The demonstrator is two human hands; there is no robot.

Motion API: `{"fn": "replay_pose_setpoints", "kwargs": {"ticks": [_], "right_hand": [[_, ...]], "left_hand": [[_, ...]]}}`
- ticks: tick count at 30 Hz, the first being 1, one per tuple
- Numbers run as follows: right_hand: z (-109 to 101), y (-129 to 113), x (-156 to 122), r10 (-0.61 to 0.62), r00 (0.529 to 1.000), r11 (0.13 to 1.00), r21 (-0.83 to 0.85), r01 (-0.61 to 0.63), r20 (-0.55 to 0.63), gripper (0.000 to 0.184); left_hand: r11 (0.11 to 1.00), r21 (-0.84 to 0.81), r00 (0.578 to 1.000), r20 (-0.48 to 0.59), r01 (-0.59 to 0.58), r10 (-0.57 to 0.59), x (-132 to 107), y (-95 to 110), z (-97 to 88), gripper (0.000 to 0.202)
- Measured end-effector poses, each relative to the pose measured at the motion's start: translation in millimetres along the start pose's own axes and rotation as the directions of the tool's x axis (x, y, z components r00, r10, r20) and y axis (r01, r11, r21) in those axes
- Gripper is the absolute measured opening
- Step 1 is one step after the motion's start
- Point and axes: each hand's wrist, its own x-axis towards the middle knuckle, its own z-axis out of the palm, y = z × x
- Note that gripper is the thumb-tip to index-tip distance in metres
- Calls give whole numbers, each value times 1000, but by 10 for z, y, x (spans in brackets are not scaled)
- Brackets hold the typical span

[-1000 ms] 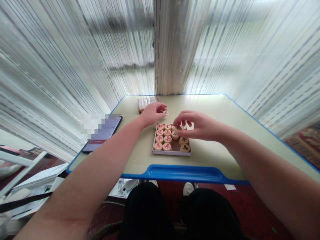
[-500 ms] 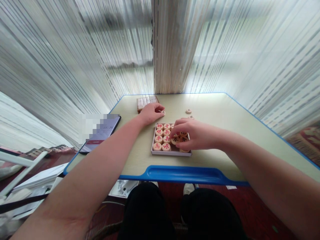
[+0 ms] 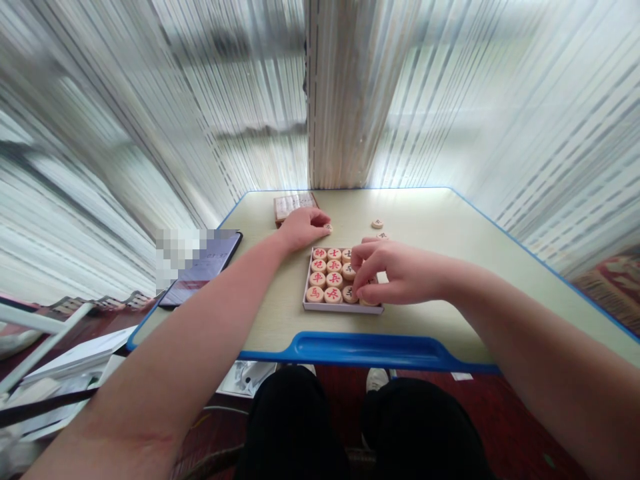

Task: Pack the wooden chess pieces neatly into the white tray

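My left hand is pinched round a round wooden Chinese chess piece at the table surface, behind the box. In front of me a shallow white-edged box holds rows of these pieces, red-marked ones on the left and dark-marked ones further right. Over the box's right side, my right hand has thumb and fingertips together at a Chinese chess piece near the front row. The fingers partly hide that piece and the right-hand column. Two loose pieces lie behind the right hand, one a dark-marked piece.
A small brown-edged box lies at the back left, close to my left hand. A tablet-like device rests at the table's left edge. The pale table has a blue rim and a blue tray groove at the front.
A dark-marked piece now sits in the front-row gap of the third column. My right hand has shifted slightly right, baring more of that column. The left hand has barely moved.
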Motion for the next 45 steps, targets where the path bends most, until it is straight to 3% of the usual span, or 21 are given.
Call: {"fn": "replay_pose_setpoints", "kwargs": {"ticks": [9,22,26,30,38,45], "right_hand": [[4,19,6,63,998,995,-74,-62,5,18],[20,49,17,57,998,994,-86,-60,-39,19],[27,49,29,33,993,997,-64,-40,-114,23],[15,77,33,96,964,987,-102,-125,-248,24],[7,24,29,3,999,1000,29,-4,38,24],[13,58,23,29,998,998,-53,-26,63,24]], "left_hand": [[998,51,999,15,-31,30,-1,9,-17,29],[995,87,999,11,-41,41,16,-48,-1,32],[995,91,999,12,-38,37,17,-53,0,31],[995,98,999,17,-33,32,6,-33,-9,31],[997,65,999,25,-41,39,18,-46,-12,29],[993,108,999,26,-50,48,19,-35,-24,26]]}}
